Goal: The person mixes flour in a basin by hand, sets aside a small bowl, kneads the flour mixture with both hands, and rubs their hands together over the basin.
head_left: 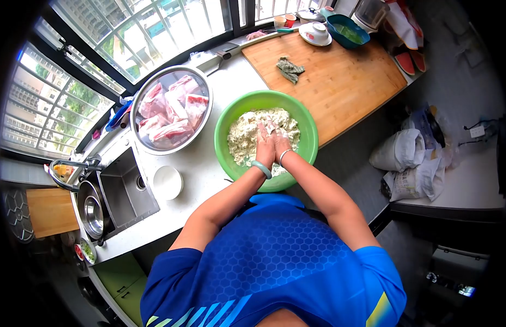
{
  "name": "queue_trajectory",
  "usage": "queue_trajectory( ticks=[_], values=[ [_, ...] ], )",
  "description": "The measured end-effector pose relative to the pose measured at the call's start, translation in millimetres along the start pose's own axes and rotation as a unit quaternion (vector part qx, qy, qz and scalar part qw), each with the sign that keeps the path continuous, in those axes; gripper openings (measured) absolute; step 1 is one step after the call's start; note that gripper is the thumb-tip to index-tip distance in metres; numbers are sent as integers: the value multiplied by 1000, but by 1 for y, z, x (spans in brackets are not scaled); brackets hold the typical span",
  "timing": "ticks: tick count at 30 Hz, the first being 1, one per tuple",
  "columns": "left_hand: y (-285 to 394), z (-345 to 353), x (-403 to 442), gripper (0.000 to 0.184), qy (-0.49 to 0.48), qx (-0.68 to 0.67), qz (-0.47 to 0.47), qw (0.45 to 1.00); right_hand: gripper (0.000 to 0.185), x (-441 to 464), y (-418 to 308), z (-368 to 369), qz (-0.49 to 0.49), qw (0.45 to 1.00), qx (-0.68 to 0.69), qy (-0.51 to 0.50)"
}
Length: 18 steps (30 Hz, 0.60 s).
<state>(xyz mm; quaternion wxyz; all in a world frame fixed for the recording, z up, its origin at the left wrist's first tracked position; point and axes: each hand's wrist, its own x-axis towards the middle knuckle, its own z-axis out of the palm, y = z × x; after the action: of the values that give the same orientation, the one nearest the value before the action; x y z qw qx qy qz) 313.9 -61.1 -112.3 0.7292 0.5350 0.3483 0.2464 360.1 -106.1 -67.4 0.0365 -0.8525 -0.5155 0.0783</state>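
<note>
A green basin (310, 128) holds crumbly, floury dough (242, 133). Inside it, my left hand (265, 148) and my right hand (281, 143) are side by side, palms facing, with their fingers pressed into the dough. Clumps of it cling around the fingers, and the fingertips are partly hidden. A pale green bangle (261, 169) circles my left wrist, and a thin silver bracelet (284, 157) my right.
Left of the basin, a large metal bowl (208, 111) holds raw meat pieces (174, 111). A white bowl (167, 182) stands near the sink (127, 191). A wooden board (340, 82) bears a crumpled cloth (290, 70), a lidded dish (315, 34) and a teal bowl (348, 32).
</note>
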Motion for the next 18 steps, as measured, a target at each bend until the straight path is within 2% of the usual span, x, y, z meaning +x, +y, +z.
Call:
queue_trajectory(
  ticks=[1, 2, 4, 7, 8, 9, 11, 12, 15, 16, 17, 18],
  values=[
    [16, 4, -10, 28, -12, -85, -21, 996, 60, 3, 4, 10, -6, 999, -35, 20],
    [17, 1, -8, 28, -11, -85, -22, 996, 60, 4, 4, 10, -7, 999, -34, 20],
    [19, -6, -2, 25, 3, -123, -86, 989, 65, 5, 2, 10, -16, 996, 37, -85],
    [14, -5, 7, 17, 26, -204, -126, 971, 63, -7, -12, -22, 4, 992, 26, -124],
    [14, -6, 10, 26, 13, -184, -105, 977, 68, -7, -13, -30, 27, 984, 88, -151],
    [13, -8, 14, 26, 13, -184, -106, 977, 68, -9, -10, -24, 28, 984, 89, -153],
    [13, -13, 27, 29, -19, -194, -222, 955, 70, -13, -8, -19, -14, 991, 120, -56],
    [9, -15, 34, 35, -14, -136, -231, 963, 70, -18, -9, -28, -4, 986, 151, -73],
    [15, -16, 39, 35, 31, -124, -241, 962, 69, -18, -8, -37, -39, 984, 113, -131],
    [17, -14, 33, 31, 28, -194, -221, 956, 66, -20, -9, -40, -31, 984, 110, -138],
    [18, -11, 27, 31, 26, -194, -221, 956, 66, -20, -7, -38, -30, 984, 110, -137],
    [19, -8, 20, 27, -15, -196, -173, 965, 64, -17, -5, -33, -28, 993, 58, -103]
  ],
)
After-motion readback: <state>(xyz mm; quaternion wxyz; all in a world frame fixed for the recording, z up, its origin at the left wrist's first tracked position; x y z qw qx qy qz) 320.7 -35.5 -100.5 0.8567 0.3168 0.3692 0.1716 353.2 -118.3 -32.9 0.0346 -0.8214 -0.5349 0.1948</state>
